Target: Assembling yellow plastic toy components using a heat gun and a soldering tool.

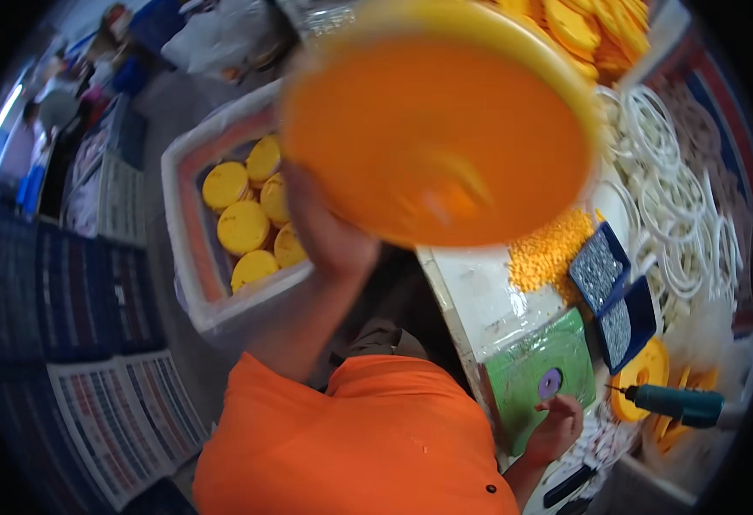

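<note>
A large round basin (pixel 411 129), orange inside with a yellow rim, is tilted up in front of me and blurred by motion. My left hand (pixel 338 236) grips its left side; part of that hand is hidden behind it. A blurred yellow-orange shape shows low inside the basin. My right hand (pixel 558 427) hovers by the lower right part of a green square mat (pixel 522 365), fingers loosely bent and apart, with nothing visible in them. On the mat, just above that hand, lies a small purple ring (pixel 550 383).
A plastic-lined crate (pixel 200 313) of yellow round parts stands left. On the white table (pixel 471 292) are orange pellets (pixel 548 249), blue trays (pixel 624 322) of small metal pieces, and white looped parts (pixel 660 189). A teal power screwdriver (pixel 677 403) is at right.
</note>
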`<action>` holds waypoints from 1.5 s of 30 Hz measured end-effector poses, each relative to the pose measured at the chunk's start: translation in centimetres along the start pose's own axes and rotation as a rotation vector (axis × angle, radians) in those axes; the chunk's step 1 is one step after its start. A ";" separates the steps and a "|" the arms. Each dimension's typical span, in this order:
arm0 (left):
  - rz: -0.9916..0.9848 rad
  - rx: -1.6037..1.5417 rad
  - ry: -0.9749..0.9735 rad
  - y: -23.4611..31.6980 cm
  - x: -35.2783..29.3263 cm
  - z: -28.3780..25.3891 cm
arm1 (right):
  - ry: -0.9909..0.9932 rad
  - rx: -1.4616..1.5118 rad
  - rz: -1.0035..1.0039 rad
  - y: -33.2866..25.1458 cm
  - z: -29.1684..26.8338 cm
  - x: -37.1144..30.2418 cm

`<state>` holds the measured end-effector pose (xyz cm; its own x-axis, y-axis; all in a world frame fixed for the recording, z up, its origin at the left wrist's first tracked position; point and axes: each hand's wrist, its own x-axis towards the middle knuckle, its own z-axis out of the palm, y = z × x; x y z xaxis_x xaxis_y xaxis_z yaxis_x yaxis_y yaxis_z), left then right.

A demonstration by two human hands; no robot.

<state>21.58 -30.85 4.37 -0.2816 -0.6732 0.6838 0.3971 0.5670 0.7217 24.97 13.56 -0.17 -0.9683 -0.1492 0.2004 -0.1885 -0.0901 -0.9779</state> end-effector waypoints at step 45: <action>-1.641 -0.517 -0.092 -35.0 -16.7 6.1 | -0.636 -1.278 0.145 1.7 18.3 7.7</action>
<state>7.09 -36.54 -31.66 -0.6868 -0.3099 -0.6574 -0.1208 -0.8433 0.5238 20.24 -5.71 0.82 -0.8191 -0.5185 -0.2455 -0.4424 0.8433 -0.3052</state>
